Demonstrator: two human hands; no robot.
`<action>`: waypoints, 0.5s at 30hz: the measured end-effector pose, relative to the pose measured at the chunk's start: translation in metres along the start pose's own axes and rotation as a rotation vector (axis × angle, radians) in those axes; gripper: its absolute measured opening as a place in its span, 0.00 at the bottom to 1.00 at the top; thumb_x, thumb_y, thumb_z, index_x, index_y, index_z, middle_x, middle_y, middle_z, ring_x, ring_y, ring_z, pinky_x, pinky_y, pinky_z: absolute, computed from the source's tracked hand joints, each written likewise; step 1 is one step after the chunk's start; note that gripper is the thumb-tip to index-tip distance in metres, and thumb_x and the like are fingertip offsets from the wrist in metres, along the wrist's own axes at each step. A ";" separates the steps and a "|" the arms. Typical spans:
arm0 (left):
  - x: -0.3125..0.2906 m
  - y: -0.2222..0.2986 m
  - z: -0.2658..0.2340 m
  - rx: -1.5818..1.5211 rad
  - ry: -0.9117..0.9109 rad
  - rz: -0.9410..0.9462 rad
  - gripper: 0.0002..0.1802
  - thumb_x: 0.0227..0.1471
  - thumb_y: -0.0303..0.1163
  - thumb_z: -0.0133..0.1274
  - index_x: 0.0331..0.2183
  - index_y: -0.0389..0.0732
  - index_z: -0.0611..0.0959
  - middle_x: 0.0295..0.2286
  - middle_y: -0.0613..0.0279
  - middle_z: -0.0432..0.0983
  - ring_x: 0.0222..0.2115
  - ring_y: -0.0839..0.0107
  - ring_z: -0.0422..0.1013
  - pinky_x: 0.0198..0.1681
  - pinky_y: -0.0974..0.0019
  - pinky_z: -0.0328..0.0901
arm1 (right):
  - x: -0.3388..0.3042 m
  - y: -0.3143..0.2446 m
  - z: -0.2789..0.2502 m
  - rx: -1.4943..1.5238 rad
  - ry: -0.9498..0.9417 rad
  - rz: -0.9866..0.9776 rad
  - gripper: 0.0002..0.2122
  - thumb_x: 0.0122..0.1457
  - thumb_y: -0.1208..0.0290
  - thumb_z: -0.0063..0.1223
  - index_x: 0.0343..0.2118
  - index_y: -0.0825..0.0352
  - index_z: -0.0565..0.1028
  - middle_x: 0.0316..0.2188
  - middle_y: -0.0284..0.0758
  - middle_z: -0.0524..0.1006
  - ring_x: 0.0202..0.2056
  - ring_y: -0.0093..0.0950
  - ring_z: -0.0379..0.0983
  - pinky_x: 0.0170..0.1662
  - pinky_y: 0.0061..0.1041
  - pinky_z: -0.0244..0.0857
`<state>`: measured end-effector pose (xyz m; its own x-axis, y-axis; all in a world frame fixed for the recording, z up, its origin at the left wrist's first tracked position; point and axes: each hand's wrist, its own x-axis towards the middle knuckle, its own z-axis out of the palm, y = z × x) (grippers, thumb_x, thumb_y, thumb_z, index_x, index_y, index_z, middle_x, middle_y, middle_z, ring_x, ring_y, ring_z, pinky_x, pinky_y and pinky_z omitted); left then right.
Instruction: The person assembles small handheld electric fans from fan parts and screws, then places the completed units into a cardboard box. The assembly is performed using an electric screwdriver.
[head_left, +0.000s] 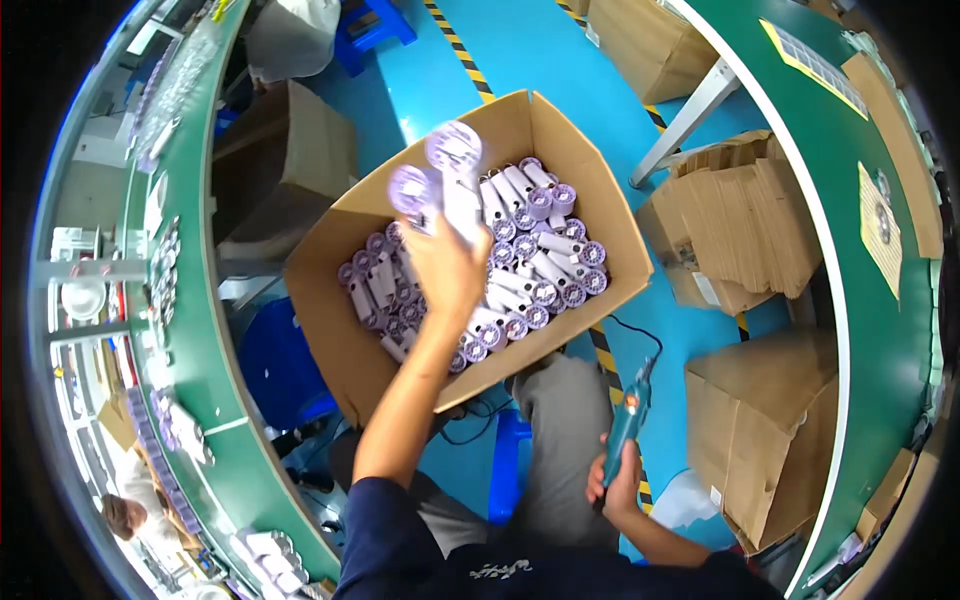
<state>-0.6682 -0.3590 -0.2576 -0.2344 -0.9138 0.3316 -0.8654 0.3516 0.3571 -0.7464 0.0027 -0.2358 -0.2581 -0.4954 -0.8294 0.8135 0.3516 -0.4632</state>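
Note:
My left hand (448, 265) is raised over an open cardboard box (545, 135), its fingers closed round what look like two white-handled pieces (462, 205) with round purple ends. Motion blurs these pieces, and my fingers hide part of them. Below, the box holds many similar pieces (540, 270), white tubes with slotted purple round ends, lying in rows. At the lower right, beside my knee, my right hand (620, 480) grips a teal electric screwdriver (630, 420). Its dark cable (650, 335) loops away from the upper end, toward the box.
Green-topped benches stand left (225, 385) and right (800, 110). Parts lie along the left one. Flattened cardboard (745, 225) and a closed carton (755, 430) sit under the right bench. Blue stools (280, 355) and another box (300, 165) are at the left.

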 end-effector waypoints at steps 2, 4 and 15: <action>-0.018 -0.020 0.075 0.029 -0.083 -0.062 0.33 0.46 0.45 0.58 0.42 0.25 0.69 0.50 0.11 0.50 0.51 0.26 0.56 0.56 0.42 0.55 | -0.010 0.005 0.001 0.045 -0.019 0.018 0.28 0.64 0.43 0.30 0.48 0.68 0.63 0.13 0.33 0.62 0.09 0.23 0.57 0.12 0.27 0.57; -0.035 -0.015 0.157 0.013 -0.227 -0.201 0.32 0.45 0.47 0.59 0.41 0.30 0.71 0.54 0.18 0.47 0.53 0.32 0.54 0.55 0.43 0.55 | -0.022 0.003 -0.002 0.024 0.066 -0.020 0.29 0.63 0.41 0.31 0.48 0.68 0.62 0.13 0.33 0.62 0.09 0.24 0.57 0.13 0.27 0.57; 0.012 -0.061 0.329 0.201 -0.303 -0.393 0.32 0.48 0.48 0.56 0.46 0.33 0.70 0.59 0.25 0.41 0.54 0.41 0.56 0.54 0.48 0.56 | -0.018 0.020 0.020 -0.443 0.487 -0.312 0.26 0.60 0.45 0.40 0.45 0.68 0.68 0.11 0.36 0.65 0.09 0.28 0.59 0.10 0.26 0.53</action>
<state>-0.7642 -0.4578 -0.5627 0.0326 -0.9970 -0.0705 -0.9745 -0.0474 0.2195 -0.7150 0.0032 -0.2238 -0.7299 -0.2519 -0.6355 0.4039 0.5911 -0.6982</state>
